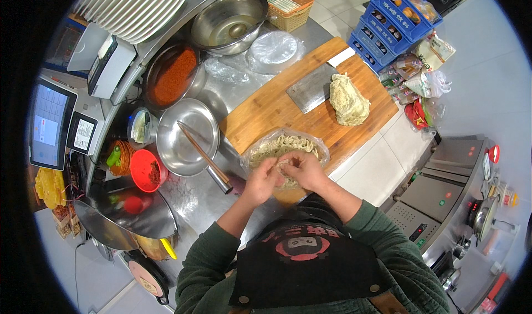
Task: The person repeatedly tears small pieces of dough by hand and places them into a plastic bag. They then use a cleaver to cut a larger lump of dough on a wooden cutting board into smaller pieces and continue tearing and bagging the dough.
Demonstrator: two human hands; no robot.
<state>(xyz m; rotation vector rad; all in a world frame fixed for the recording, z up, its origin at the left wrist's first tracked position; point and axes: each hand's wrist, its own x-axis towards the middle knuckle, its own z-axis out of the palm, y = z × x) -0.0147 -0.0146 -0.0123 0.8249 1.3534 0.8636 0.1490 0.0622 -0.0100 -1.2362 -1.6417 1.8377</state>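
Note:
My left hand (262, 182) and my right hand (306, 170) meet fingertip to fingertip above a plastic-lined container (325, 150). Between them they pinch a small piece of pale, dough-like food (284, 164), mostly hidden by the fingers. Torn strips of the same-looking food (286, 143) fill the container, which sits at the near edge of a wooden cutting board (257, 116). Farther along the board rests a large pale, creased lump (349, 100). Beside it a wide cleaver blade (311, 89) lies flat, partly covered by the lump.
Left of the board, a steel pan (187, 133) has chopsticks (199, 148) across it. Around it are a bowl of red chilli powder (174, 77), a red plastic bowl (143, 170) and a large steel pot (137, 218). Blue crates (378, 33) stand beyond the board.

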